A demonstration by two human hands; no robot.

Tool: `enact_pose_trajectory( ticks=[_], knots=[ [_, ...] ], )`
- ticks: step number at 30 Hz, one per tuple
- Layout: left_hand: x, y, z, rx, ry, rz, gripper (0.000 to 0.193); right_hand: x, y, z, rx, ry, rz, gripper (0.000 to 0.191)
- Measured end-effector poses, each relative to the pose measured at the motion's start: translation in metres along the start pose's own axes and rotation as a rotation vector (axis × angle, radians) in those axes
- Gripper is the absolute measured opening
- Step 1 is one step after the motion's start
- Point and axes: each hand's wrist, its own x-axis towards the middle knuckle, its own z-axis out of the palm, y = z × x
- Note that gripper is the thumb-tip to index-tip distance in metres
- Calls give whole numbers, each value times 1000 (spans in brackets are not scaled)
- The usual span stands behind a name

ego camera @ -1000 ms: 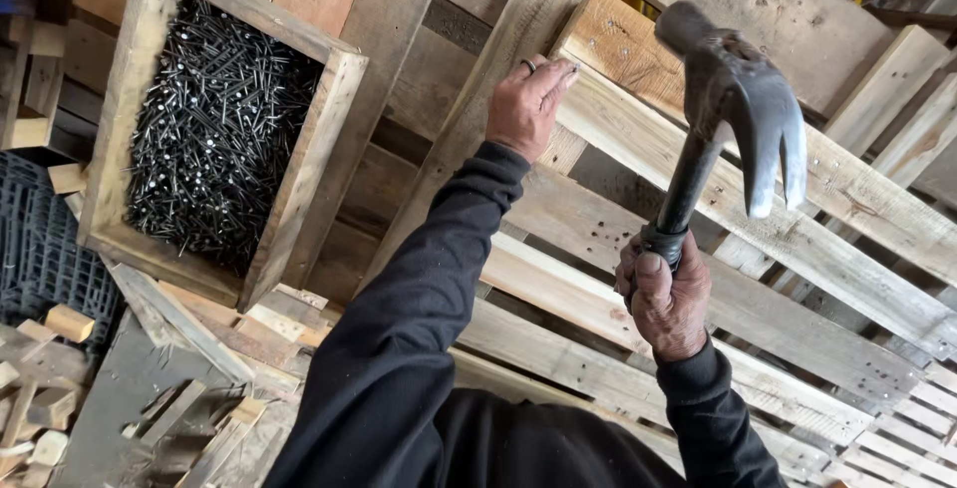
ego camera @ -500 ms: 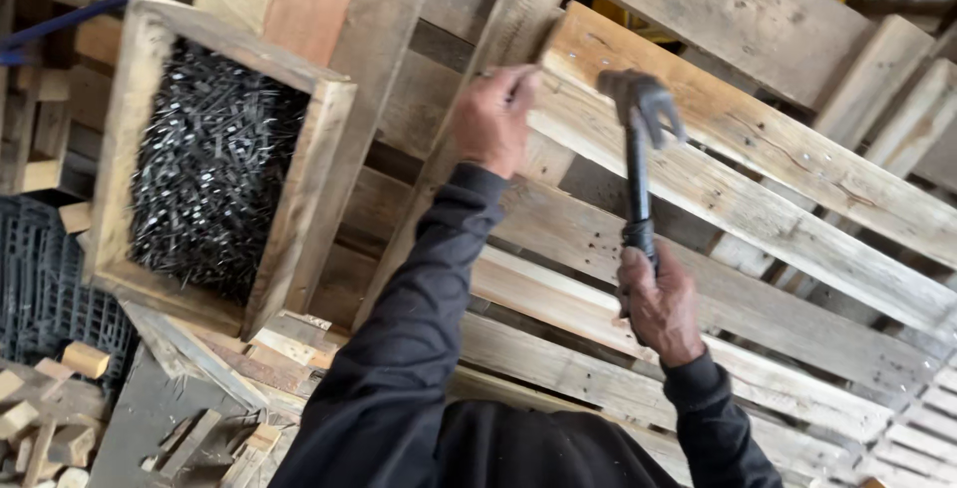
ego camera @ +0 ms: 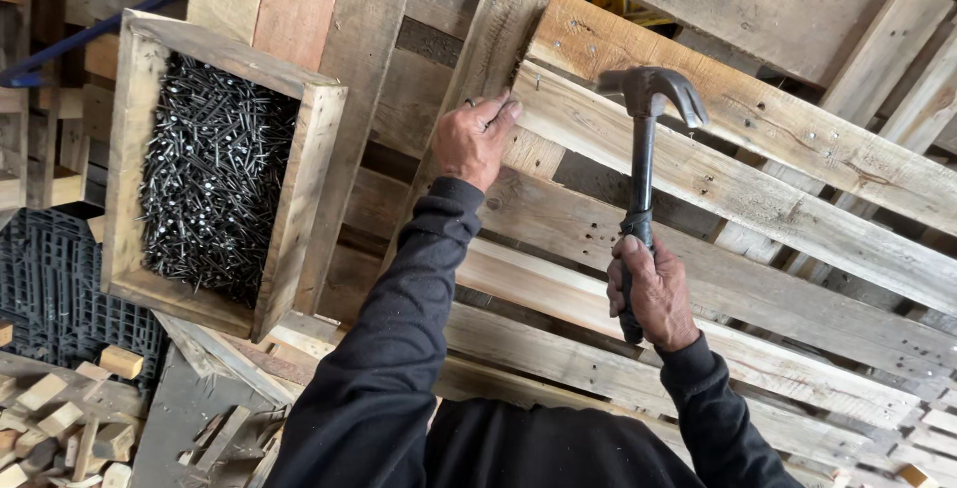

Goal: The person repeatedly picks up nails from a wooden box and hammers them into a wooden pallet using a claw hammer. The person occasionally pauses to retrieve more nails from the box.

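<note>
The right hand [ego camera: 653, 294] has its grip closed around the lower handle of a claw hammer [ego camera: 643, 164], held upright with the head above a slat of the wooden pallet [ego camera: 758, 199]. The left hand [ego camera: 474, 139] rests on the pallet with fingers pinched at the slat edge; whether it holds a nail cannot be told. To the left, a wooden box [ego camera: 135, 149] filled with dark nails [ego camera: 214, 179] sits beside the pallet. Small wood blocks [ego camera: 60, 418] lie at lower left.
</note>
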Motion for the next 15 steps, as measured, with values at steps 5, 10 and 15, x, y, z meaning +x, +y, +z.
enact_pose_trajectory(
  ticks=[5,10,15],
  knots=[
    [-13,-1,-4,106,1,60,31,-20,14,-2,-102,-53,59,35],
    [-22,-4,-4,192,128,224,32,-25,45,7,-87,-41,59,35],
    [-31,-14,-3,-47,67,100,33,-1,61,13,-113,-65,79,34]
  ],
)
